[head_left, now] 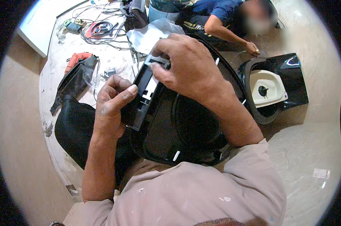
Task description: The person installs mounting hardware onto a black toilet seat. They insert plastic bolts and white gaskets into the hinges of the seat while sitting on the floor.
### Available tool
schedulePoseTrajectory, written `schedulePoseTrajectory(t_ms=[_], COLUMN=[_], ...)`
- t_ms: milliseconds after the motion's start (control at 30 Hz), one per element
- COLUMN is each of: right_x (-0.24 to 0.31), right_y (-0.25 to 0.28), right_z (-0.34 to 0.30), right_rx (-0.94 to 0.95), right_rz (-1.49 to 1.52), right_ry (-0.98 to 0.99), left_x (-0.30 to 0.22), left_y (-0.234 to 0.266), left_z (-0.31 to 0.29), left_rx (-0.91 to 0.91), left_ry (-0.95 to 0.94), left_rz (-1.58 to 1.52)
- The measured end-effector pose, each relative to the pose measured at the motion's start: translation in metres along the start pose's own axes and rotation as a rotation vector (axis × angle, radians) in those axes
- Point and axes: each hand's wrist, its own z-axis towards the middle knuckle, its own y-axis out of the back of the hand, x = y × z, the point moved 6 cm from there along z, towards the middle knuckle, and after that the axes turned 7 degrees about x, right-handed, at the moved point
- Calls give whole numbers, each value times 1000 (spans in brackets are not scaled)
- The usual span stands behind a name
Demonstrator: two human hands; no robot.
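My left hand (pixel 111 101) is closed round the lower left side of a long, narrow black plastic part (pixel 143 83), with the thumb pressed on its edge. This part is tilted and has a pale white section along its inside. At its upper end my right hand (pixel 193 66) bends over it, thumb and forefinger closed on the tip. Whether a smaller piece sits in that pinch cannot be made out. Below the hands lies a large black rounded shell (pixel 159 132) with white pegs (pixel 176 155) round its rim.
At the right stands a glossy black fixture (pixel 296 75) with a cream basin-like insert (pixel 266 88). Beyond it another person's hand (pixel 252 49) is low to the floor. An orange power tool (pixel 78 60), tangled cables (pixel 102 28), a clear plastic bag (pixel 151 34) and a green-grey tool (pixel 72 26) lie at far left.
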Motion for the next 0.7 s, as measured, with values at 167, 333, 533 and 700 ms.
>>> schedulePoseTrajectory(t_ms=[167,333,533,700], right_x=[-7,-3,-7,-13], right_y=[4,5,-15,-18], right_z=[-3,-10,-24,-29], right_rx=[25,10,-9,-107], right_rz=[266,294,580,629], right_ry=[-96,-106,-171,-162], left_x=[-20,-27,-5,6], left_y=[-14,-12,-17,-21], left_z=[9,34,52,68], left_rx=[138,216,353,484], left_ry=[-15,164,210,154], left_rz=[163,473,243,141])
